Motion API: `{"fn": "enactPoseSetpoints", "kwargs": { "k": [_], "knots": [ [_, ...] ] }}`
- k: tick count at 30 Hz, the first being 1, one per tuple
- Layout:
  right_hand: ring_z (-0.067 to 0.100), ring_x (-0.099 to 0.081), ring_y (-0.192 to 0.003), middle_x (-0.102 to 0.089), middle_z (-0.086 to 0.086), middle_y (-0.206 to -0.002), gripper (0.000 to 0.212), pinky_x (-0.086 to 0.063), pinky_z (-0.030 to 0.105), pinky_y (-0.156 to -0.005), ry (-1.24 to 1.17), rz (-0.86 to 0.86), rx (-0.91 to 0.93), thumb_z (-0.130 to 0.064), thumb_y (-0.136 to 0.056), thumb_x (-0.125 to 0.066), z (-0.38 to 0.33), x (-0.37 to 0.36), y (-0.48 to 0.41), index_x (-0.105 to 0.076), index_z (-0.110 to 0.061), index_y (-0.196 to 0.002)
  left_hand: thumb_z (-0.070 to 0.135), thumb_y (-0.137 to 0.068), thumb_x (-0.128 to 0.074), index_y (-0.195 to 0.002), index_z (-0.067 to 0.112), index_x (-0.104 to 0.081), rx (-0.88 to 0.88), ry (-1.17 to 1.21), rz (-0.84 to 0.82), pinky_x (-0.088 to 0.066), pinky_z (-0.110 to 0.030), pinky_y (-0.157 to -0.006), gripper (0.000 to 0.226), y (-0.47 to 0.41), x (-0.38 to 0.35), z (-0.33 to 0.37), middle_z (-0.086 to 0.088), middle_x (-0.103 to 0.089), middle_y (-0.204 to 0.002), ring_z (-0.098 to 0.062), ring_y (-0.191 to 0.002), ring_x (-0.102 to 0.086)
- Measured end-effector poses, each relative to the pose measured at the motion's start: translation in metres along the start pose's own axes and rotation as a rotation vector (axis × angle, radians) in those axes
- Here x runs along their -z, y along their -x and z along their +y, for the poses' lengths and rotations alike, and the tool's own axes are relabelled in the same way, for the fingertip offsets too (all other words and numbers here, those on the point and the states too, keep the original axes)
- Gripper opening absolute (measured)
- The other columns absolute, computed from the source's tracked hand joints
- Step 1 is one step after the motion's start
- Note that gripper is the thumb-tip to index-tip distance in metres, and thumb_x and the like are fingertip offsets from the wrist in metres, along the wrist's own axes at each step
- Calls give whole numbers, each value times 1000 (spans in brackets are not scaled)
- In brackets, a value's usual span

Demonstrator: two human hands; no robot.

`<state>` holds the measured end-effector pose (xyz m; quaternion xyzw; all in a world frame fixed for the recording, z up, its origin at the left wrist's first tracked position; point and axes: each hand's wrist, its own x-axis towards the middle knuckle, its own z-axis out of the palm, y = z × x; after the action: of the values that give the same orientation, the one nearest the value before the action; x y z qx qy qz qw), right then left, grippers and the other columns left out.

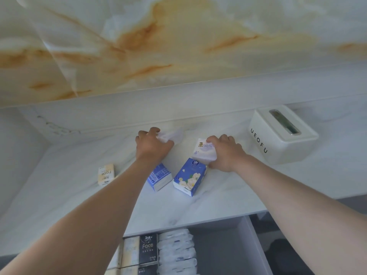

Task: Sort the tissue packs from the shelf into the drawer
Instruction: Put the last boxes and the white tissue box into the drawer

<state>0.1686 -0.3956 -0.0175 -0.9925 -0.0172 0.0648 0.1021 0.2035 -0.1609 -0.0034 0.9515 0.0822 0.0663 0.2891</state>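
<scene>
Two tissue packs are gripped on the marble shelf (79, 195), above the open drawer (218, 253).
At the left a cream pack (106, 174) is seen lying apart. A blurred white pack (171, 136) is clasped in the curled fingers of the left hand (153, 144), and a blue pack (159, 176) is half hidden under that forearm. A flowered blue pack (189, 176) lies just beside a lavender-printed pack (204, 150), which is gripped by the right hand (226, 153). The drawer's stored packs (176, 249) are cut off by the frame edge.

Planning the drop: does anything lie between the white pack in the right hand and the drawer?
Yes: a blue flowered tissue pack lies on the white marble shelf directly between that white lavender-printed pack and the open grey drawer.
</scene>
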Motion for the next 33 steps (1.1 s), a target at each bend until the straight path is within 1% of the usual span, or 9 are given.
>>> {"fn": "enactPoseSetpoints", "kwargs": {
  "k": [3,6,10,14,17,21,24,29,33],
  "knots": [
    [29,-37,-123,-40,7,-131,77,-40,40,-90,13,68,-44,-40,-77,-71,-8,13,8,-32,-32,-142,43,-77,-65,-126,25,-56,-86,128,74,-40,-35,-102,53,24,18,1,-6,-44,-126,-25,-125,-38],
    [28,-37,-124,-42,6,-129,77,-42,38,-89,-175,85,-129,-43,-75,-71,-16,29,26,-33,-32,-141,44,-73,-63,-117,26,-60,-152,274,98,-44,-35,-100,48,55,38,-4,1,-45,-117,-22,-118,-46],
    [23,-49,-119,-49,-1,-132,81,-44,33,-87,-444,30,-171,-49,-72,-72,-27,45,69,-35,-30,-142,33,-77,-70,-106,26,-62,-160,410,141,-40,-19,-88,31,98,62,-13,5,-46,-114,-8,-99,-54],
    [19,-54,-106,-49,-8,-120,76,-47,32,-82,-469,-63,-162,-51,-73,-71,-36,51,118,-40,-29,-138,42,-68,-61,-95,26,-63,-231,530,130,-37,-9,-79,31,145,85,-32,3,-51,-109,-2,-91,-53],
    [15,-58,-99,-55,-8,-115,67,-48,31,-74,-483,-130,-183,-54,-71,-71,-38,54,146,-46,-30,-127,43,-69,-61,-95,24,-63,-365,487,71,-39,-14,-78,33,189,89,-53,3,-52,-105,-6,-93,-53],
    [22,-60,-73,-60,3,-98,49,-44,29,-58,-540,-245,-223,-50,-76,-69,-44,50,178,-57,-15,-107,40,-73,-67,-98,21,-62,-544,362,-120,-42,-18,-88,32,243,76,-85,5,-48,-105,-4,-99,-54],
    [22,-54,-58,-58,8,-93,44,-40,24,-49,-601,-381,-217,-46,-83,-68,-52,43,203,-57,-13,-109,44,-73,-71,-103,26,-59,-558,202,-297,-47,-27,-89,38,269,58,-103,13,-43,-112,-2,-99,-54],
    [26,-65,-78,-61,8,-111,53,-53,31,-56,-630,-489,-140,-55,-77,-70,-63,19,220,-54,-23,-116,55,-75,-64,-112,29,-56,-467,124,-401,-41,-23,-95,46,285,47,-121,15,-43,-119,-4,-109,-48],
    [23,-68,-94,-58,-1,-116,55,-58,31,-62,-577,-530,-61,-53,-79,-69,-74,1,231,-50,-27,-124,60,-70,-57,-122,31,-52,-441,-182,-474,-36,-30,-106,60,282,44,-143,12,-42,-129,-12,-123,-39]
  ]
}}
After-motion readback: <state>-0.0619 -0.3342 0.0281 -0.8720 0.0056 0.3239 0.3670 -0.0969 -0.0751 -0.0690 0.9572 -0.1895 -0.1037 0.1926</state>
